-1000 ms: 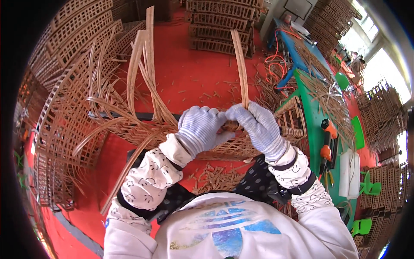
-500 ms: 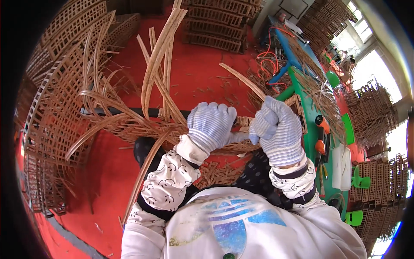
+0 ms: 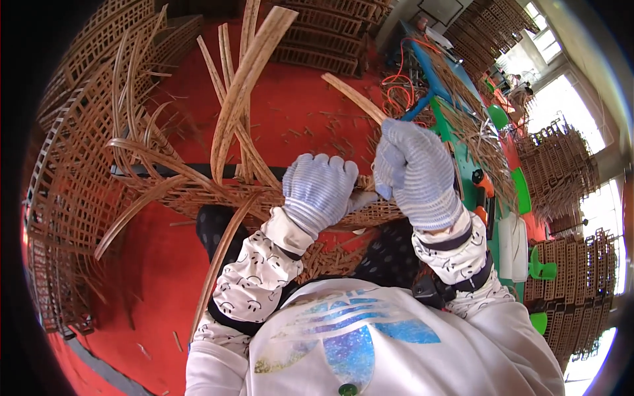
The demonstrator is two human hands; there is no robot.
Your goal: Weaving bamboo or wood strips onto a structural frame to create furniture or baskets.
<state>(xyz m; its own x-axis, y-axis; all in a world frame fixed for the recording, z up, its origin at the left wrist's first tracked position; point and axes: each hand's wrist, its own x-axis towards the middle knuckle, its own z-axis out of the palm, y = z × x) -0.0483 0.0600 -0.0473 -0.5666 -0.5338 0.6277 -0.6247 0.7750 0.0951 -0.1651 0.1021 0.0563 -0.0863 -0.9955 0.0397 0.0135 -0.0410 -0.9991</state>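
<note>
A woven panel of brown strips [image 3: 191, 198] lies across my lap, with a dark bar along its far edge. My left hand [image 3: 320, 191], in a striped grey-white glove, is closed over that far edge; its fingers curl down out of sight around the rim. Just right of it, my right hand [image 3: 414, 165], gloved alike, is closed around a flat brown strip [image 3: 355, 98] whose loose end sticks out up and to the left. Several long free strips [image 3: 244, 92] rise from the panel left of my hands, and others curl over its left part.
Woven lattice pieces [image 3: 72, 178] stack up at the left, with more stacks [image 3: 323, 36] at the far side and right. A green table [image 3: 462, 165] at the right bears orange-handled tools [image 3: 485, 185] and loose strips. Strip scraps litter the red floor [image 3: 297, 105].
My right hand has moved away from the panel's edge, up and slightly left in the picture, with the strip in it. My left hand stays at the edge. The whole view has shifted a little.
</note>
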